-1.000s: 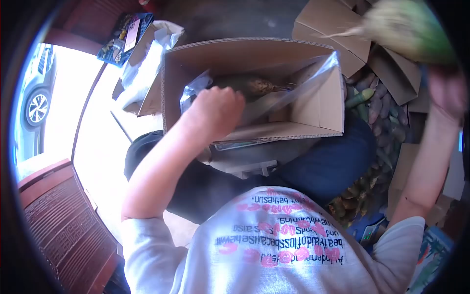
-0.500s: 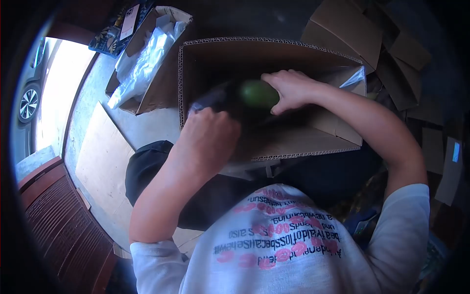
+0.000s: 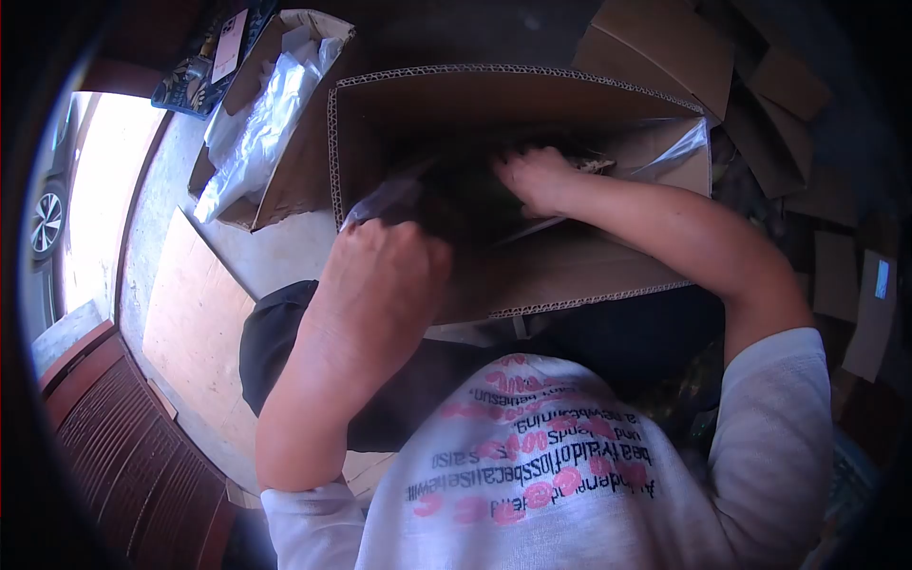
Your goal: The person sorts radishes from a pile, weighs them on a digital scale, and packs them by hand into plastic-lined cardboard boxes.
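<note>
My left hand [image 3: 385, 275] is closed in a fist at the near left side of a deep cardboard box [image 3: 589, 290]. It grips the edge of a clear plastic bag [image 3: 389, 195] that reaches down into the box. My right hand [image 3: 537, 180] is low inside the box, back of the hand up and fingers curled. Under its fingers lies a thick green gourd-like vegetable [image 3: 486, 195], very dim in the shadow. The fingertips and most of the box's contents are hidden in the dark.
At the upper left stands a smaller carton [image 3: 299, 142] with white plastic bags [image 3: 261, 123] in it. A phone [image 3: 229, 46] lies beyond it. Flattened cardboard [image 3: 195, 294] is on the floor at left; more cardboard pieces [image 3: 655, 52] lie at upper right. A slatted brown wooden panel [image 3: 123, 446] is at lower left.
My right hand has gone deeper into the box with the green vegetable, which was plainly visible before and is now mostly in shadow. My left hand keeps its grip on the plastic.
</note>
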Demonstrator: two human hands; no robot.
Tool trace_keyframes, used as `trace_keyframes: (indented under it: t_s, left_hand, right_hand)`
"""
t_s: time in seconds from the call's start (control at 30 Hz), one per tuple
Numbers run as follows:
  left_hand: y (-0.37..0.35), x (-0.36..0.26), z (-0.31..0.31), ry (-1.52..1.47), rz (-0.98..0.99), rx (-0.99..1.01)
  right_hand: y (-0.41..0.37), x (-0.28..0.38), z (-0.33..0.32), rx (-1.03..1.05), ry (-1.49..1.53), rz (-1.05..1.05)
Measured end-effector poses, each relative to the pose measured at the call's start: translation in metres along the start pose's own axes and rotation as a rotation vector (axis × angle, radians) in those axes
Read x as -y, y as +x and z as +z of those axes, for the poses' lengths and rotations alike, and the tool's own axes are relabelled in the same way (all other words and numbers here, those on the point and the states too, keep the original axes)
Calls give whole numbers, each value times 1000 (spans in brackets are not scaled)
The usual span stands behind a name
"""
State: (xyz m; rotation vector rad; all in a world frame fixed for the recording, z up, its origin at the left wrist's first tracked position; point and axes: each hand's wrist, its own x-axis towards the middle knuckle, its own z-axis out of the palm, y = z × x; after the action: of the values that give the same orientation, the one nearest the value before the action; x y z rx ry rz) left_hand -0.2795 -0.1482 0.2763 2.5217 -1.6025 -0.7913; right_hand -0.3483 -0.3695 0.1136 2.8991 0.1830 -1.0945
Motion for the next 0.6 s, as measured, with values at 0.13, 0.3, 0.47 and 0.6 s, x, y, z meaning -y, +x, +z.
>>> trace_keyframes:
  t_s: [0.13, 0.3, 0.47, 0.6]
  left_hand:
    - [-4, -2, 2, 81, 74, -103]
    - [8, -6, 0, 12, 96, -67]
    - [9, -5, 5, -100, 103, -171]
    - [8, -6, 9, -84, 132, -190]
  right_hand:
    - [-8, 12, -24, -15, 208, -18]
    - [34, 55, -16, 2, 377, -38]
    - [39, 69, -11, 51, 262, -109]
    - [25, 70, -3, 76, 246, -314]
